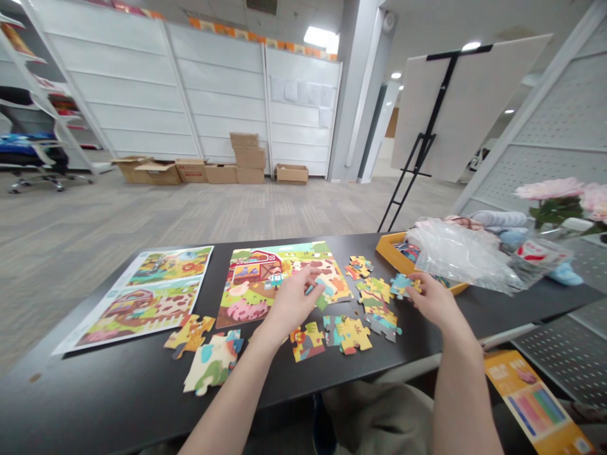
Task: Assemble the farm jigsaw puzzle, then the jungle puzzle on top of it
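My left hand [294, 296] is over the right part of a farm jigsaw puzzle [246, 294] with a barn, a pig and a cow. Its thumb and fingers close about a teal and green puzzle piece [320, 292], partly covered by the hand. To the right, my right hand [434, 300] pinches a blue and yellow puzzle piece [402, 285] at its edge. Between and below the hands lie loose pieces, among them a joined yellow group [377, 300], a yellow piece [355, 335] and a lion piece [308, 341].
At left lies a printed picture sheet [159, 297], with a giraffe-patterned piece [192, 335] and a cream piece [213, 363] near it. An orange box [396, 253] under clear plastic bags [462, 249] stands at right. Below the table edge is a yellow package [533, 398].
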Demonstrator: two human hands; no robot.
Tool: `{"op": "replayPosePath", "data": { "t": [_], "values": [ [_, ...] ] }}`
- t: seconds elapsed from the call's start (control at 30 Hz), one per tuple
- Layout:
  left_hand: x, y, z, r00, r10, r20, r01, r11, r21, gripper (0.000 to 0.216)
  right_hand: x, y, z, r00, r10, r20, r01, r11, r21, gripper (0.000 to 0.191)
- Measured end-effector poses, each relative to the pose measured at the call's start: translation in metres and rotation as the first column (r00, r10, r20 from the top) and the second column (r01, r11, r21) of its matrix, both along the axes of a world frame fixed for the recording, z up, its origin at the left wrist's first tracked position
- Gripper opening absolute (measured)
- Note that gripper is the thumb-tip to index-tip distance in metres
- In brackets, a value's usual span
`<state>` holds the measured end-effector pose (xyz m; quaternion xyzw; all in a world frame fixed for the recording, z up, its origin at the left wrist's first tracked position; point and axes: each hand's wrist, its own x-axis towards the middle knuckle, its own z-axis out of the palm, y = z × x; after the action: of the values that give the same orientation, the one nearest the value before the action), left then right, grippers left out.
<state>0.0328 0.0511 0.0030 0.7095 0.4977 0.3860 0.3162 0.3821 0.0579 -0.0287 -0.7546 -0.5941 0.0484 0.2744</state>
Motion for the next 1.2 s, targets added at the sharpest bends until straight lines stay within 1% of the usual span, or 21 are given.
{"op": "replayPosePath", "data": {
  "t": [0.13, 0.23, 0.37, 0.43, 0.5, 0.63, 0.7, 0.77, 0.83, 0.93, 1.03, 1.1, 1.2],
  "values": [
    [0.003, 0.0, 0.002, 0.999, 0.003, -0.039, -0.003, 1.0, 0.004, 0.03, 0.004, 0.004, -0.007, 0.998, -0.06, -0.013, 0.059, 0.997, -0.04, 0.046],
    [0.004, -0.001, 0.002, 0.999, -0.005, -0.039, 0.006, 1.0, 0.017, 0.029, 0.005, 0.003, -0.008, 0.998, -0.067, 0.002, 0.067, 0.997, -0.042, 0.049],
    [0.005, 0.0, 0.0, 0.997, -0.018, -0.073, 0.021, 0.999, 0.044, 0.026, -0.001, 0.0, -0.002, 0.998, -0.032, 0.056, 0.034, 0.999, -0.034, 0.043],
    [0.005, 0.0, -0.001, 0.995, -0.012, -0.098, 0.017, 0.998, 0.055, 0.026, -0.01, 0.0, 0.002, 0.995, 0.011, 0.097, -0.013, 1.0, 0.018, 0.038],
    [0.005, 0.0, -0.002, 0.992, 0.002, -0.124, 0.006, 0.998, 0.061, 0.027, -0.022, 0.0, 0.005, 0.991, 0.101, 0.093, -0.104, 0.994, 0.028, 0.034],
    [0.004, 0.001, -0.001, 0.985, 0.036, -0.167, -0.026, 0.998, 0.062, 0.029, -0.04, 0.005, 0.004, 0.94, 0.329, 0.094, -0.322, 0.943, -0.083, 0.03],
    [0.001, 0.001, 0.002, 0.981, 0.058, -0.187, -0.045, 0.997, 0.069, 0.031, -0.044, 0.007, 0.003, 0.917, 0.379, 0.124, -0.365, 0.923, -0.121, 0.034],
    [-0.005, 0.0, 0.008, 0.974, 0.08, -0.211, -0.063, 0.994, 0.088, 0.033, -0.045, 0.008, 0.003, 0.91, 0.391, 0.135, -0.371, 0.916, -0.15, 0.037],
    [-0.014, -0.001, 0.015, 0.966, 0.082, -0.244, -0.058, 0.993, 0.104, 0.036, -0.044, 0.008, 0.004, 0.908, 0.394, 0.139, -0.37, 0.913, -0.172, 0.035],
    [-0.033, -0.006, 0.026, 0.95, 0.032, -0.31, -0.004, 0.996, 0.09, 0.036, -0.044, 0.007, 0.005, 0.908, 0.395, 0.14, -0.369, 0.912, -0.18, 0.034],
    [-0.051, -0.012, 0.033, 0.92, -0.042, -0.389, 0.057, 0.998, 0.028, 0.034, -0.045, 0.006, 0.006, 0.916, 0.379, 0.128, -0.357, 0.919, -0.168, 0.036],
    [-0.058, -0.016, 0.034, 0.899, -0.112, -0.424, 0.117, 0.993, -0.016, 0.033, -0.046, 0.006, 0.007, 0.921, 0.373, 0.113, -0.354, 0.923, -0.152, 0.035],
    [-0.059, -0.022, 0.03, 0.86, -0.245, -0.447, 0.229, 0.969, -0.09, 0.03, -0.047, 0.006, 0.009, 0.928, 0.364, 0.078, -0.352, 0.926, -0.138, 0.035]
  ]
}}
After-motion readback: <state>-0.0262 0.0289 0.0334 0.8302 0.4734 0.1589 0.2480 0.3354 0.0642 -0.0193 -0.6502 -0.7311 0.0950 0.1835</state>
